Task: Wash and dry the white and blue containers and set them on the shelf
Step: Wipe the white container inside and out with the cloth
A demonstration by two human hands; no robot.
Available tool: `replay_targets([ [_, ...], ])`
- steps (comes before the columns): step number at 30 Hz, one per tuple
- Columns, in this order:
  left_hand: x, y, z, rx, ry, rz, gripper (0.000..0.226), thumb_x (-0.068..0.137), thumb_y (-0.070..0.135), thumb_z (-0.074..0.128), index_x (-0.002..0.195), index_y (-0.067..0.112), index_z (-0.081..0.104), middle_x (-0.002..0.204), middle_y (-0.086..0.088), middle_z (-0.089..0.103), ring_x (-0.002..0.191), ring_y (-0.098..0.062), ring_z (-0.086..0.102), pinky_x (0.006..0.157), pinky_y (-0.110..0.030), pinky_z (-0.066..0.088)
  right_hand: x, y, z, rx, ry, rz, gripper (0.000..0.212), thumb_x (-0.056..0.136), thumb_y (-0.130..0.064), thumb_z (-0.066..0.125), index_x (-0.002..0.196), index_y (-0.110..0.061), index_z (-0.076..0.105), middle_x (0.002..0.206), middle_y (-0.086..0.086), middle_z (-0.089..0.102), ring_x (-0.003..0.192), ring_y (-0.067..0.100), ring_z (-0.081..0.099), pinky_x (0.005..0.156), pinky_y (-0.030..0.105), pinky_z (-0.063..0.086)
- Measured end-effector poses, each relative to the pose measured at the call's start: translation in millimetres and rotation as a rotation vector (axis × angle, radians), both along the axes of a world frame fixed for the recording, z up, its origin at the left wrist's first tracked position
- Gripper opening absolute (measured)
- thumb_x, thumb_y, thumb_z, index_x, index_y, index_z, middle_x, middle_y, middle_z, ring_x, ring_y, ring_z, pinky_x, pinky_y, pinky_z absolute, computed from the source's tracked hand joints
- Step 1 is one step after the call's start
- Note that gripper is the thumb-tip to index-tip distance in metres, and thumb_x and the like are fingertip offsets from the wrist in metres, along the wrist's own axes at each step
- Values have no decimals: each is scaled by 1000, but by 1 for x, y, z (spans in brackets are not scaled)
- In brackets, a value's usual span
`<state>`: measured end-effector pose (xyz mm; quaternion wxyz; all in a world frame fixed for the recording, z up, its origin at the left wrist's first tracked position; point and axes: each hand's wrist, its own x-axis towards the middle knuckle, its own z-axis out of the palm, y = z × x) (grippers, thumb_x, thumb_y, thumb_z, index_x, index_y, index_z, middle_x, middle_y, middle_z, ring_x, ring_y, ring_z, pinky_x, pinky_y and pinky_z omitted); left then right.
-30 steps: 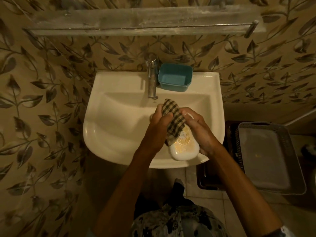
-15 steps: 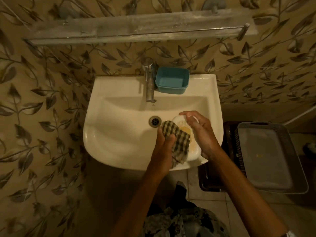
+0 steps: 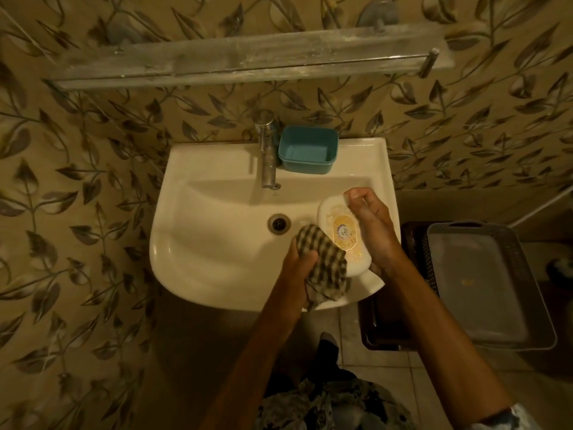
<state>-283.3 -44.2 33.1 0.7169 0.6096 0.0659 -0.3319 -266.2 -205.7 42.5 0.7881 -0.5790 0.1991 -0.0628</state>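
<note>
- My right hand (image 3: 373, 234) grips the white container (image 3: 330, 214). The fingers (image 3: 356, 195) curl over its far end and the palm lies along its right side.
- The white container is held over the right part of the sink (image 3: 217, 249), label side up.
- My left hand (image 3: 297, 265) grips a checked cloth (image 3: 324, 262), fingers closed round it.
- The cloth touches the container's near left edge and covers its near corner.
- The blue container (image 3: 307, 150) stands upright on the sink's back ledge, just right of the tap (image 3: 267, 150), well apart from both hands.
- The shelf (image 3: 248, 62) is fixed to the wall above the sink.
- A grey tray (image 3: 483, 290) lies to the right of the sink.
</note>
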Motion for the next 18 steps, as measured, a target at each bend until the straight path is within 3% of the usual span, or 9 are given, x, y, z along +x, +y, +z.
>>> replay_targets([
  [4, -12, -3, -5, -8, 10, 42, 44, 78, 36, 52, 121, 40, 47, 123, 3, 61, 108, -13, 63, 82, -31, 53, -3, 2, -1, -62, 14, 17, 10, 98, -27, 51, 90, -26, 58, 86, -7, 65, 79, 9, 63, 69, 28, 52],
  [6, -2, -3, 4, -11, -40, 73, 54, 79, 36, 49, 132, 33, 41, 128, -2, 57, 114, -19, 60, 87, -36, 53, -7, 8, -3, -133, -3, 75, 10, 95, -34, 53, 89, -27, 57, 93, -4, 65, 89, 14, 62, 79, 32, 51],
  [9, 22, -2, 18, 97, -108, 65, 75, 77, 42, 46, 146, 21, 25, 135, -14, 49, 117, -29, 55, 96, -49, 49, -14, 17, -2, -169, -30, 314, 18, 92, -40, 54, 91, -22, 57, 92, -8, 69, 91, 9, 65, 78, 22, 52],
  [12, 46, 2, 29, 238, -165, -56, 75, 74, 47, 45, 144, 24, 31, 137, -14, 46, 116, -29, 55, 87, -40, 52, -17, 22, 1, -106, -6, 417, 32, 87, -47, 54, 104, -20, 53, 99, -8, 70, 95, 5, 66, 76, 17, 51],
  [14, 51, 5, 32, 227, -117, -107, 75, 72, 47, 48, 142, 26, 34, 138, -12, 46, 117, -29, 54, 92, -45, 50, -16, 20, 6, -149, 52, 378, 54, 79, -65, 48, 114, -24, 49, 109, -10, 63, 98, -3, 61, 76, 11, 49],
  [16, 49, 11, 32, 230, -90, -148, 73, 73, 46, 49, 142, 26, 35, 136, -10, 49, 118, -28, 54, 100, -50, 46, -14, 15, 6, -282, 134, 327, 74, 71, -82, 32, 120, -28, 45, 107, -13, 57, 97, -2, 57, 76, 17, 47],
  [18, 41, 18, 28, 224, -78, -203, 73, 75, 45, 49, 143, 24, 33, 134, -8, 52, 118, -25, 54, 102, -49, 44, -12, 8, 3, -384, 192, 301, 73, 77, -81, 20, 121, -29, 45, 96, -8, 57, 89, 7, 58, 73, 24, 43],
])
